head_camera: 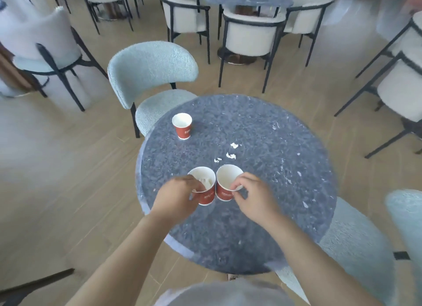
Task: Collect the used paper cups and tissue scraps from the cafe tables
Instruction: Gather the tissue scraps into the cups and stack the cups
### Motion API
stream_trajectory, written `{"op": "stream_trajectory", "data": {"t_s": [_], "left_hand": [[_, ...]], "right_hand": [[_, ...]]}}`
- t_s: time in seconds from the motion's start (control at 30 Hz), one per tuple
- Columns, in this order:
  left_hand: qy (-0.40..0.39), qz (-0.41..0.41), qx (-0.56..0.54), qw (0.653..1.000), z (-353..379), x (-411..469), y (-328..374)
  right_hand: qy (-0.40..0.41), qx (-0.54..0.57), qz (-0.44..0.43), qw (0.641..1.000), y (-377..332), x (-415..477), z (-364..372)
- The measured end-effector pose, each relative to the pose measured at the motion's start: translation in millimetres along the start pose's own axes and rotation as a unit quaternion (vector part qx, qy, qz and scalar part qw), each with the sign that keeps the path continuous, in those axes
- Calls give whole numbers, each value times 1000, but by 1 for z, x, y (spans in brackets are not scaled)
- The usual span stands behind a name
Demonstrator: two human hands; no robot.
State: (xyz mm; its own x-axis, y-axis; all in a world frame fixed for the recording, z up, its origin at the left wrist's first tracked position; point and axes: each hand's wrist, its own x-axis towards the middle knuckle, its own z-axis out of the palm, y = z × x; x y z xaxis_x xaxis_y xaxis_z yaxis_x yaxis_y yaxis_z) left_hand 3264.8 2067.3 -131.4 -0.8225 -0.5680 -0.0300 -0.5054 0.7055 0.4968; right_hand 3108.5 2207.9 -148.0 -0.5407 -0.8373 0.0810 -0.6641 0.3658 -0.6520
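The left hand [177, 195] is curled round the left cup [206, 197], fingers hooked over its near rim, and the right hand [252, 195] pinches the near rim of the right cup [225, 192] between thumb and fingertips. Both cups stand upright near the middle of the table [262, 225], their walls touching. The left cup has a tissue wad [206, 182] inside; the right one looks empty. The step in hand seems to be stacking them. It would go best to lift the empty right cup straight up and leave the filled one below, or to tip the wad across first, since nesting the wadded cup into the other would keep its load on top. A rim pinch on thin paper can buckle the wall, so a light grip is wise. Just beyond the cups lie three scraps [230, 155], apart from each other on bare tabletop, easy to pinch up and drop into a cup. The far cup [182, 128] stands upright near the table's far left edge, close enough that a sideways knock could send it off, so it is better approached from above. The tabletop to the right is open. A blue chair [148, 70] sits beyond that edge and another chair [356, 244] is tucked in at the near right, with bare floor on the left.
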Motion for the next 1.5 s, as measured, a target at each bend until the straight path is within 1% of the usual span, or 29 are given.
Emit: {"op": "stream_trajectory", "data": {"t_s": [0.17,0.3,0.4,0.57,0.67,0.8,0.93,1.07,1.23,1.37,1.5], "left_hand": [[-26,-65,63,996,35,28,7],[-38,-105,99,989,51,41,11],[-42,-126,96,987,59,51,12],[-48,-149,77,985,67,68,12],[-41,-151,85,984,73,78,13],[-63,-131,99,984,82,87,14],[-58,-121,70,988,86,88,16],[2,-149,-2,989,78,96,18],[44,-144,-11,988,60,120,10],[45,-144,-20,988,57,130,4],[16,-159,-15,987,64,130,-4]], "right_hand": [[-111,-64,-19,992,45,38,2],[-154,-75,-7,985,64,60,5],[-149,-86,-6,985,74,71,9],[-99,-94,26,990,88,81,9],[-87,-113,30,989,96,82,8],[-82,-127,43,988,104,86,1],[-99,-119,28,988,110,90,-9],[-84,-96,3,992,108,101,-17],[-89,-59,-9,994,102,124,-20],[-91,-58,6,994,104,141,-20],[-138,-107,47,984,114,150,-17]]}}
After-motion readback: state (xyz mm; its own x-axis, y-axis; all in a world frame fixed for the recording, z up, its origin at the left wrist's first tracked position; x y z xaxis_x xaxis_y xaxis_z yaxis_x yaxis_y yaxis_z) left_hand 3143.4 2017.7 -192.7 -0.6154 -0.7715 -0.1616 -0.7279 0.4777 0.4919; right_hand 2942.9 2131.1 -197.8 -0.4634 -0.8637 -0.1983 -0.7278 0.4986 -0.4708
